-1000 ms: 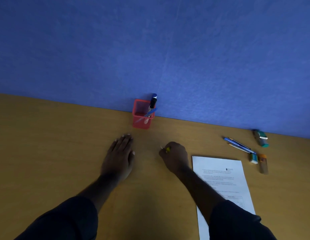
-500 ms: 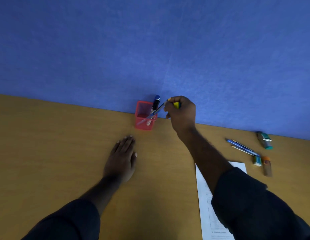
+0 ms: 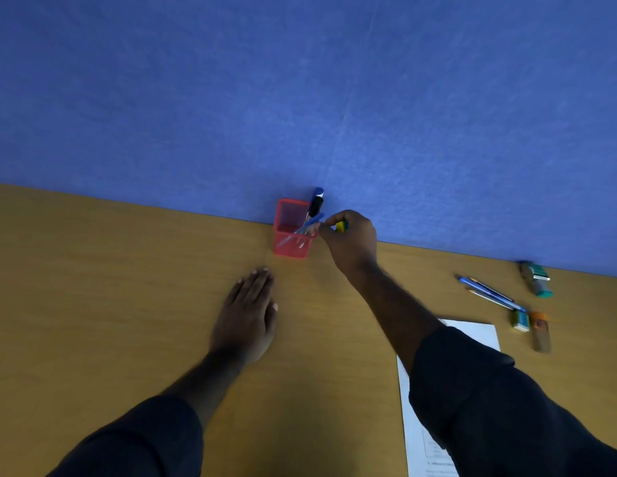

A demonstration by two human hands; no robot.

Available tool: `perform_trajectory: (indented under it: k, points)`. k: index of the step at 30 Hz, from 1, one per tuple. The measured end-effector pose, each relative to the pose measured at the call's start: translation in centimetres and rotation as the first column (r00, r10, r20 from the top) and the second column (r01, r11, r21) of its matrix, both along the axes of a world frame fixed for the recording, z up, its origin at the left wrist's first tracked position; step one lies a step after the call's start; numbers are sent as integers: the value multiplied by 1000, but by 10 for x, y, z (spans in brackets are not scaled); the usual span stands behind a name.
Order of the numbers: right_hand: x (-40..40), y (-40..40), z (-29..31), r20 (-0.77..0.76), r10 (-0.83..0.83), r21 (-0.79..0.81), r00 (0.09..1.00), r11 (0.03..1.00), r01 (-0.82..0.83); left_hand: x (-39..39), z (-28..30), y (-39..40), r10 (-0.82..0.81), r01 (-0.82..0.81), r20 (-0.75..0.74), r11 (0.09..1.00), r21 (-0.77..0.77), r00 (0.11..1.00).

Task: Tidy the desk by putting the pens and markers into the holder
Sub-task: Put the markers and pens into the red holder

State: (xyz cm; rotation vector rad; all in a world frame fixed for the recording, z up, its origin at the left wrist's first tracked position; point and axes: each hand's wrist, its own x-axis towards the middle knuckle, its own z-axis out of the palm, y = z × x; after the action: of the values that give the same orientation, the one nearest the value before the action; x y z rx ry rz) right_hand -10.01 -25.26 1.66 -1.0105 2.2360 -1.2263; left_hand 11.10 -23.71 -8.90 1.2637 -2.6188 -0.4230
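The right hand is closed around a yellow marker just beside the right rim of the red holder, which stands against the blue wall with two pens inside. The left hand lies flat and open on the desk, holding nothing. At the right, well apart, about three pens lie in a loose group.

The wooden desk carries a red mesh holder at its back edge — a left hand flat nearby, a paper sheet, and pens, erasers and a stapler far right.
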Motion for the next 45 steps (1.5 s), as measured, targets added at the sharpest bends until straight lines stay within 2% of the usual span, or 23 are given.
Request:
perform_trajectory:
  k: [3,6,9,11,15,19,23,27,34,40,45]
  points:
    - [0,3,7,42,-37,-36,998,999,38,1,-2,-1,-4,4,12,1000,-4,1000]
    - [2,4,19,217,-52,-150,975,985,86,2,-3,-1,0,0,18,1000,-8,1000]
    - [5,-3,30,272,6,-210,962,976,53,2,-3,-1,1,-1,16,1000,-7,1000]
    - [8,-9,35,233,91,-202,968,978,-43,2,-3,-1,3,-3,15,1000,-6,1000]
    - [10,-23,34,79,202,-44,976,979,-199,2,-3,-2,6,-6,11,1000,-6,1000]
    - [17,-34,30,-104,304,75,947,952,-298,1,-3,-2,5,-5,7,1000,-3,1000]
    - [22,-42,28,-279,407,265,870,903,-337,2,-4,-1,6,-6,5,1000,-8,1000]
    - [30,-44,30,-431,468,312,772,880,-359,2,-5,-1,6,-6,9,1000,-9,1000]
    - [31,-33,32,-498,446,289,744,894,-342,2,-4,-1,1,-1,19,1000,0,1000]
    - [20,-15,28,-465,327,169,823,945,-280,1,-1,-1,-7,7,22,1000,6,1000]
    - [8,22,8,-429,315,213,847,946,-244,2,2,-1,-11,11,33,1000,4,999]
